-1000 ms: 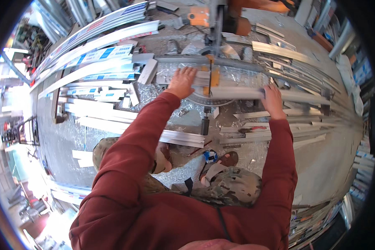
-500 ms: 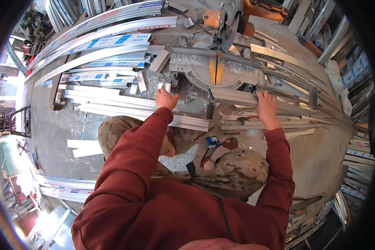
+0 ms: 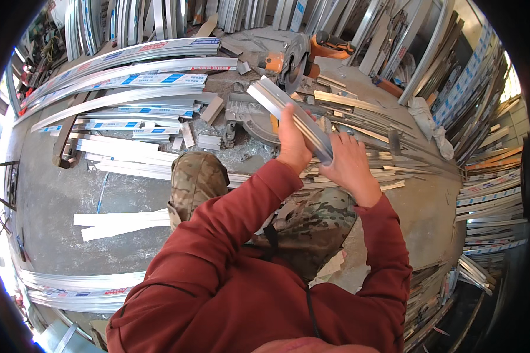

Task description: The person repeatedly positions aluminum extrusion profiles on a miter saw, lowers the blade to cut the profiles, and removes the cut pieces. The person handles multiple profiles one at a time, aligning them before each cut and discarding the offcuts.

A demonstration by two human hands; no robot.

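Both my hands hold a short length of grey aluminium profile (image 3: 271, 99), raised aslant above my knees and in front of the saw. Its far end points up and to the left. My left hand (image 3: 294, 142) is wrapped round its middle, the thumb lying along the top. At the lower right end, my right hand (image 3: 350, 165) grips the profile with bent fingers. Behind it stands a mitre saw (image 3: 294, 66) with a round blade and orange parts; the profile and my hands hide much of its grey base (image 3: 259, 126).
Long white and silver profiles (image 3: 141, 66) lie in rows at the left. Short silver offcuts (image 3: 209, 141) lie left of the saw base. Thin strips (image 3: 365, 106) are strewn on the right. More profiles (image 3: 241, 15) stand upright at the back.
My left hand has left the small white pieces beside the saw and moved right onto the profile. The profile, formerly low before the saw under my right hand, is now lifted and tilted.
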